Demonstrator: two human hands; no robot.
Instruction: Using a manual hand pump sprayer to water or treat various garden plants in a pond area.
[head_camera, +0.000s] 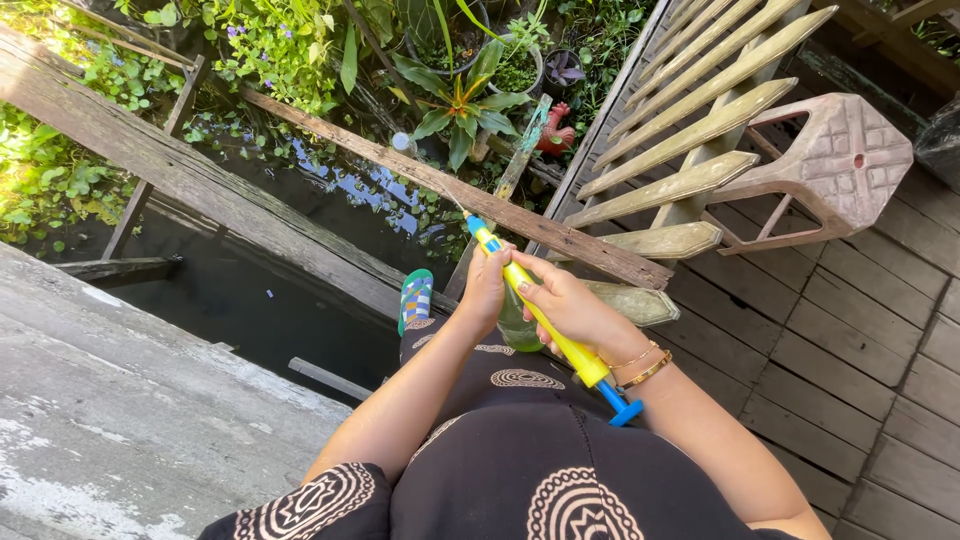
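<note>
Water gun (540, 320) yellow, clasped between left hand (487, 290), right hand (565, 305).

We see a water squirter (545, 322) of smooth, glossy plastic, yellow along the barrel and blue at the tip and plunger handle. The bangles (643, 364) on our wrist look like polished gold-coloured metal. The dress (520, 470) is matt black cloth with a pale printed pattern. The deck boards (850, 330) and the long plank (180, 170) are weathered, rough grey wood. The stool (845, 160) is dull, faded plastic with a moulded grid texture. The slab (110, 400) looks like rough, stained concrete.
</note>
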